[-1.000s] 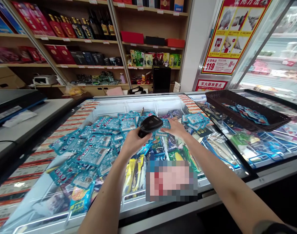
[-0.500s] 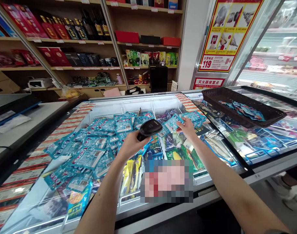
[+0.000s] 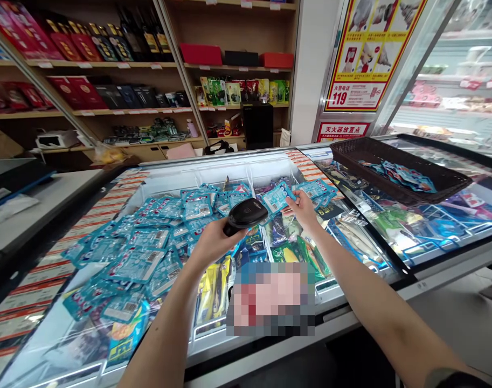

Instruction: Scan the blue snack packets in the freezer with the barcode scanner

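Over freezer (image 3: 246, 161), left hand (image 3: 211, 242) grips scanner (image 3: 244, 213); right hand (image 3: 304, 210) pinches packet (image 3: 275, 198).

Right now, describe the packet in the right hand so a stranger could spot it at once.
Start at the open chest freezer heaped with blue packets. Over its middle, the right hand pinches one blue packet. Unlike the rest, it is lifted clear, beside the black scanner.

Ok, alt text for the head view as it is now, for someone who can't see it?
The left hand holds a black scanner over an open chest freezer while the right hand holds a blue packet just beyond it. A heap of blue packets fills the freezer's left side; a dark basket holding more sits on the glass lid at right.
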`<state>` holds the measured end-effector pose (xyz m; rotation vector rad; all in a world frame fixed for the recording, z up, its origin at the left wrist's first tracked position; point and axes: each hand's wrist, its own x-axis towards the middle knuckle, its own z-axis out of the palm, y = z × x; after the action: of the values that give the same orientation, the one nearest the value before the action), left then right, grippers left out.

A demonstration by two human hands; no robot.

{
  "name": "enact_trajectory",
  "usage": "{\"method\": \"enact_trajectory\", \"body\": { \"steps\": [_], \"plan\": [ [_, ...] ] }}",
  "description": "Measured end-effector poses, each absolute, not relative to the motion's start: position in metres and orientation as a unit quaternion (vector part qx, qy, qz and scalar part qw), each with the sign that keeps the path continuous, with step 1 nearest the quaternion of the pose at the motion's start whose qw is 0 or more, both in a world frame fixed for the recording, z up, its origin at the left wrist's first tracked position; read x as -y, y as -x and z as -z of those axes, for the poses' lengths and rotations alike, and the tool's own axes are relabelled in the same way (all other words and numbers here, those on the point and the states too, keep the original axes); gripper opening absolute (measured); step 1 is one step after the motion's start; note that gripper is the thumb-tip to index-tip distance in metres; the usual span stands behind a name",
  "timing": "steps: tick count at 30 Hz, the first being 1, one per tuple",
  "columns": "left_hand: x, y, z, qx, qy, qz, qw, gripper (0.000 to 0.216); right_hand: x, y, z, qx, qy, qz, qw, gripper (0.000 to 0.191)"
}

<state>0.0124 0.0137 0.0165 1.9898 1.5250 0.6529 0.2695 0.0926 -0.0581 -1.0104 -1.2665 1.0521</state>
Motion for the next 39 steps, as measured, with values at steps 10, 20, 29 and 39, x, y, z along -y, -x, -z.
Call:
{"method": "enact_trajectory", "body": {
  "steps": [10,20,29,39],
  "plan": [
    [-0.0154,-0.0130,-0.0134,-0.566,-0.752,-0.228,0.250,0.042,-0.0906,-0.2674,0.0557,0.549,0.452,-0.435,0.553,0.045],
    [-0.0137,-0.0145,-0.0144,-0.566,-0.751,-0.229,0.252,0.044,-0.0889,-0.2669,0.0549,0.544,0.431,-0.443,0.567,0.041],
    [-0.0132,-0.0155,-0.0166,-0.569,-0.746,-0.229,0.259,0.043,-0.0910,-0.2685,0.0570,0.553,0.469,-0.425,0.541,0.046],
    [-0.0127,-0.0159,-0.0170,-0.574,-0.739,-0.229,0.268,0.043,-0.0911,-0.2686,0.0557,0.537,0.440,-0.443,0.567,0.040]
  ]
}}
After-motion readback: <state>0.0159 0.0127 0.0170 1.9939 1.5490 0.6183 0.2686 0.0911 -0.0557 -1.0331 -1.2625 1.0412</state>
